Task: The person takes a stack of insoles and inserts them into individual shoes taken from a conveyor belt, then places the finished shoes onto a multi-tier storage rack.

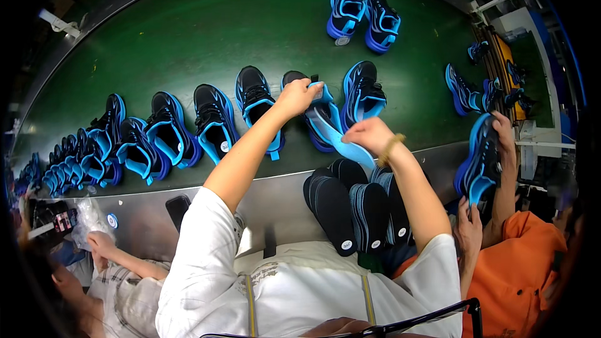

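Observation:
My left hand (297, 97) is closed on the tongue and collar of a black and blue sneaker (321, 144), whose toe points away from me on the green belt. Pinched in the fingers of my right hand (374, 135) is a light blue insole (352, 152). Its far end reaches into the sneaker's opening, while the near end sticks out below my fingers. The inside of the sneaker is partly hidden by the insole. Just right of it stands another matching sneaker (362, 91).
Stacks of black striped insoles (328, 206) lie at the belt's near metal edge (269, 197). Sneakers (214, 112) line the belt leftward; a pair (380, 22) stands farther back. On the right, a co-worker in orange (510, 269) holds a sneaker (481, 156). Another person (128, 281) sits left.

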Demonstrator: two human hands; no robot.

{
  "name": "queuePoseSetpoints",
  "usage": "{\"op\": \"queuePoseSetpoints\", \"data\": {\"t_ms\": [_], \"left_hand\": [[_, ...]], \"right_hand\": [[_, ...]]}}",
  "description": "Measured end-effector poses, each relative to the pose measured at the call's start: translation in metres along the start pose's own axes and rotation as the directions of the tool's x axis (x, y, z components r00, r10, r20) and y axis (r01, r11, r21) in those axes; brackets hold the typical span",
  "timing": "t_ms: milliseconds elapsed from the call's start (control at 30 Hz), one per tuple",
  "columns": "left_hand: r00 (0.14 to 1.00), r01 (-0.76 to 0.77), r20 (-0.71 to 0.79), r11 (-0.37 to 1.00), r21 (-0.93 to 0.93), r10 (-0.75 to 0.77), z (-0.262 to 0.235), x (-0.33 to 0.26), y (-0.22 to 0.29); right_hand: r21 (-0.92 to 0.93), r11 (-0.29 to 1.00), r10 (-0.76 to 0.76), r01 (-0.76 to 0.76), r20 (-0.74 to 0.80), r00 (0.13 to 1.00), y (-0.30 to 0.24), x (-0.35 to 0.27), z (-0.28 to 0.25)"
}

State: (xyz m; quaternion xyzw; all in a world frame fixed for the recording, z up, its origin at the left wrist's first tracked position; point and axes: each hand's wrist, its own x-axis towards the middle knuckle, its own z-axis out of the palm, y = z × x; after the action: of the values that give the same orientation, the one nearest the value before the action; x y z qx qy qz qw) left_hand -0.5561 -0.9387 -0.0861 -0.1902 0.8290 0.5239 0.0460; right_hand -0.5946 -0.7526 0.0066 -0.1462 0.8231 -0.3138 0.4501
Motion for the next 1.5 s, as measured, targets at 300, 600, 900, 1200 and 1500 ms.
{"op": "queuePoseSetpoints", "data": {"t_ms": [300,600,900,1200,1500], "left_hand": [[0.995,-0.016,0.093,0.99,-0.143,0.029,0.002,-0.004,-0.013],[0.994,0.059,-0.082,0.99,-0.126,-0.07,0.018,-0.008,-0.014],[0.991,0.131,0.015,0.91,-0.393,-0.136,0.015,-0.012,-0.015],[0.997,0.075,0.007,0.949,-0.307,-0.076,0.016,-0.014,-0.02],[0.997,0.059,-0.028,0.949,-0.308,-0.071,0.021,-0.012,-0.025]], "right_hand": [[-0.845,0.473,-0.498,0.25,-0.022,0.867,0.036,0.068,0.066],[-0.857,0.503,0.014,0.111,0.137,0.99,-0.008,0.046,0.046],[-0.881,0.338,-0.472,0.332,0.146,0.869,0.036,0.065,0.066],[-0.804,0.593,-0.094,0.052,-0.005,0.996,0.029,0.098,0.074],[-0.875,0.079,0.176,0.477,0.483,0.858,0.031,0.127,0.069]]}}
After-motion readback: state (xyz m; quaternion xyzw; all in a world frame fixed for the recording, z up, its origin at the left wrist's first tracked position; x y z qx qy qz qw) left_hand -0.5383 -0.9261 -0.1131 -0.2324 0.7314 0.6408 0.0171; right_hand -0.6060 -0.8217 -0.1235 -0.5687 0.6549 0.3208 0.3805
